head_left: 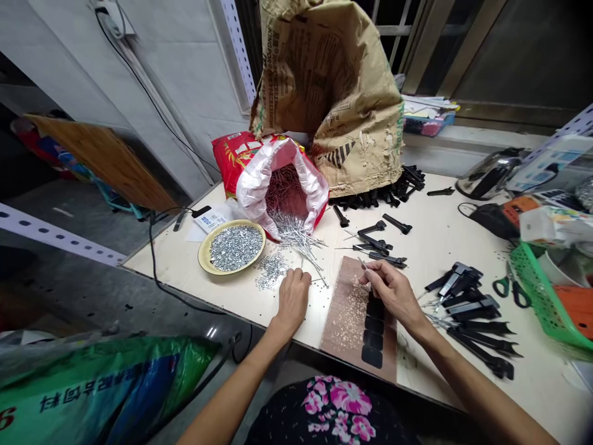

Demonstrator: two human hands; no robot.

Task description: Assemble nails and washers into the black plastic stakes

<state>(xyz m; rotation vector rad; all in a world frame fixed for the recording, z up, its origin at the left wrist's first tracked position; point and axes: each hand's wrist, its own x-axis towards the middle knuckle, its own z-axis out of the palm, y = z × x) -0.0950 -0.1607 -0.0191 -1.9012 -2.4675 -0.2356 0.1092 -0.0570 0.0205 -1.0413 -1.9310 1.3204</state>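
My left hand (294, 295) rests at the table with its fingers bent down and together, between a spill of small metal washers (272, 269) and loose long silver nails (296, 233). Whatever its fingertips pinch is hidden. Over the brown board (340, 312) my right hand (391, 289) pinches a thin nail (362, 263), of which a short grey end shows. On that board lie a row of black square pads (373, 340) and many tiny tan bits. Beyond it lie several black plastic pieces (377, 243), some with nails through them.
A yellow bowl (206, 266) of washers stands left of the red-and-white nail sack (252, 185). Behind is a big brown paper sack (356, 154). At right are a pile of black pieces with nails (472, 309), scissors (512, 284), a green basket (532, 284) and a kettle (486, 173).
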